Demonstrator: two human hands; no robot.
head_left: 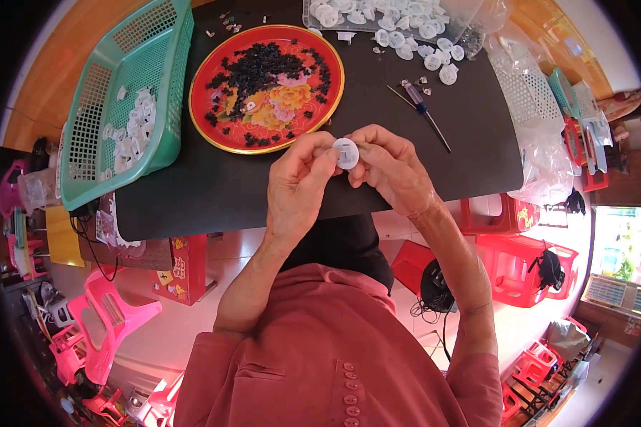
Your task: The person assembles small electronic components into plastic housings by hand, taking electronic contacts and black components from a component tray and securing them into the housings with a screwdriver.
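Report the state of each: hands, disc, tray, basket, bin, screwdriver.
Left hand, pinching
Right hand, pinching
White disc, held in both hands
Red tray, partly covered with black pieces
Green basket, partly filled with white pieces
Clear bin, holding white pieces
Screwdriver, lying down, unheld

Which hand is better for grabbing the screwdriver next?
Probably the right hand: the screwdriver lies nearer it. The left hand is farther, near the red tray. Both touch the white disc.
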